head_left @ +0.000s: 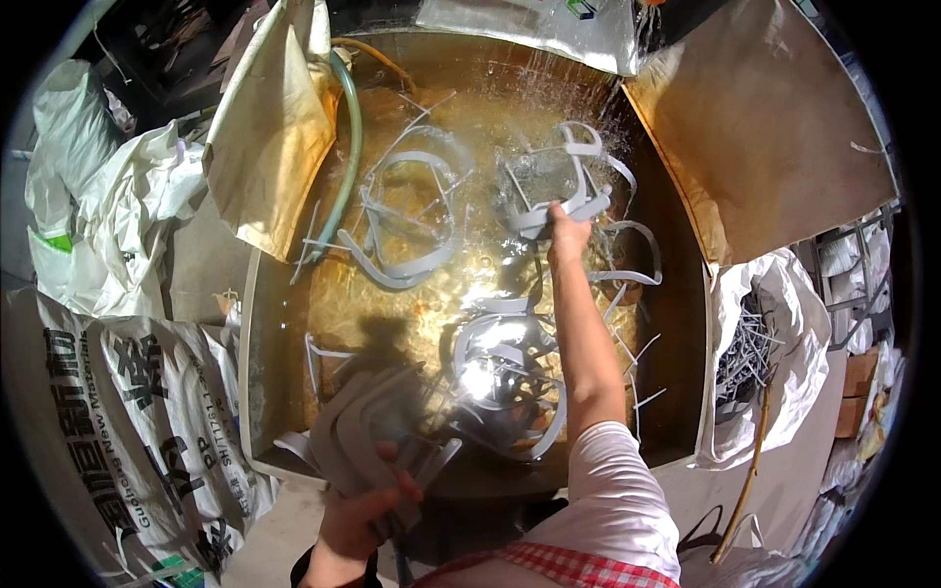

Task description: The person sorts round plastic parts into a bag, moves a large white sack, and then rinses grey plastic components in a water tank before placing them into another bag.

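My right hand (569, 235) reaches out over a water-filled basin and is closed on a grey curved plastic frame (589, 191). That frame is partly in the rippling water at the far right. Close to my body, my left hand (358, 519) grips a stack of similar grey curved plastic frames (358, 421) at the near left rim. Some of the left fingers are hidden by the stack. Other loose grey frames (412, 265) lie in the water at the left, and a tangled group (505, 358) sits in the middle under bright glare.
The basin's rim (245, 363) surrounds the water. Stained flaps stand at the left (270, 127) and right (765, 127). A green hose (353, 147) enters at the far left; water splashes at the far right. A white sack of grey scraps (750, 348) stands outside right, printed sacks (147, 412) left.
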A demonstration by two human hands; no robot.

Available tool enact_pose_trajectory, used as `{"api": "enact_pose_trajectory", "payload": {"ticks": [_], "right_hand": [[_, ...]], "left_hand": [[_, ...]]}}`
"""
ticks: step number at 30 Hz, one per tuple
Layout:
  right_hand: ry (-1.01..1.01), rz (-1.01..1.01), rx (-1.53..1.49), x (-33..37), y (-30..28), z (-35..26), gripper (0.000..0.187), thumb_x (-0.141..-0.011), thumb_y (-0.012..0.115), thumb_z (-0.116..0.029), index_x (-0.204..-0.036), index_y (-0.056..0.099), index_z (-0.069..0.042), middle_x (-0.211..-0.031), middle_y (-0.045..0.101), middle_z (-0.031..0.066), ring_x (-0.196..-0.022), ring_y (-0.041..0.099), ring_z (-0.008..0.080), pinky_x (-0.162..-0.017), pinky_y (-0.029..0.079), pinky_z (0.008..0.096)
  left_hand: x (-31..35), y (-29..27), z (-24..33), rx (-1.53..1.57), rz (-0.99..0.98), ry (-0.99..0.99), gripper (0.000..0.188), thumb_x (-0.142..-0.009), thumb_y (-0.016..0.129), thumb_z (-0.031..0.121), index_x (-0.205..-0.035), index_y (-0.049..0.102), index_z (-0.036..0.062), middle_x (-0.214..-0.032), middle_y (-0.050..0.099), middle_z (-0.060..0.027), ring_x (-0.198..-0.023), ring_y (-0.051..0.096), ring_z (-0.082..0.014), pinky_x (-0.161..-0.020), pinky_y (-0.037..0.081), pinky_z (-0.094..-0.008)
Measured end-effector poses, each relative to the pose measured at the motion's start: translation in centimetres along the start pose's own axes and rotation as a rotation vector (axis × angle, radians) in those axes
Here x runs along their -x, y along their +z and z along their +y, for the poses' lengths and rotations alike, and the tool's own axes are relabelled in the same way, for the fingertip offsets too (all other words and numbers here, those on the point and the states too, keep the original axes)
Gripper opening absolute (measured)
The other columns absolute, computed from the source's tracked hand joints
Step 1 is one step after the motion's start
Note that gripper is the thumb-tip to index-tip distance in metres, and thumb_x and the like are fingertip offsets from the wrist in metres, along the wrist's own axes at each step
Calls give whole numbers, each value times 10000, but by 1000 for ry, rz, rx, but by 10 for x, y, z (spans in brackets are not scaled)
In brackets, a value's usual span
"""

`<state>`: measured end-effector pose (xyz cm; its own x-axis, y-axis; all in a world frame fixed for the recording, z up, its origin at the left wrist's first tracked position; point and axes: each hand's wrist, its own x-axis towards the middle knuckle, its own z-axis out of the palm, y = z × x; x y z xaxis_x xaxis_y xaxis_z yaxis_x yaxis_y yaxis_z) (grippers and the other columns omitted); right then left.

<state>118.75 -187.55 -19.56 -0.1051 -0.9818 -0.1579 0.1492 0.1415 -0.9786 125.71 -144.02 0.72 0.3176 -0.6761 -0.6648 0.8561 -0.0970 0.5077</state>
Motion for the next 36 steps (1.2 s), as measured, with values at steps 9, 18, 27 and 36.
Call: {"api": "enact_pose_trajectory", "payload": {"ticks": [9, 18, 27, 36], "right_hand": [[-386, -461, 1509, 25, 8, 30, 838, -729, 662, -179, -1403, 173, -87, -1256, 446, 223, -1096, 480, 370, -863, 449, 410], [-868, -840, 1003, 171, -36, -73, 775, -685, 710, -154, -1345, 319, -50, -1372, 346, 167, -1209, 365, 394, -1019, 304, 414], [-997, -1637, 833, 285, 26, -209, 844, -602, 664, -24, -1367, 319, -114, -1323, 435, 151, -1188, 437, 299, -990, 342, 405], [-1209, -1562, 723, 299, 30, -209, 432, -727, 638, -213, -1144, 586, -113, -1114, 578, 146, -1008, 547, 301, -872, 421, 392]], "left_hand": [[10, 25, -2, -36, 71, -18, 498, -702, 609, 23, -1174, 451, 13, -843, 602, -116, -790, 596, -239, -717, 483, -344], [5, -14, -23, -469, -54, 389, 501, -718, 616, 38, -1185, 438, 6, -844, 620, -113, -820, 606, -222, -747, 471, -334], [34, 1, 21, -256, -768, 92, 521, -719, 648, 111, -1186, 467, -31, -923, 606, -149, -834, 601, -204, -770, 492, -320], [53, 9, 4, 194, -1122, 22, 849, -790, 572, 534, -1342, 269, -36, -1219, 478, -264, -1096, 528, -329, -944, 419, -423]]}}
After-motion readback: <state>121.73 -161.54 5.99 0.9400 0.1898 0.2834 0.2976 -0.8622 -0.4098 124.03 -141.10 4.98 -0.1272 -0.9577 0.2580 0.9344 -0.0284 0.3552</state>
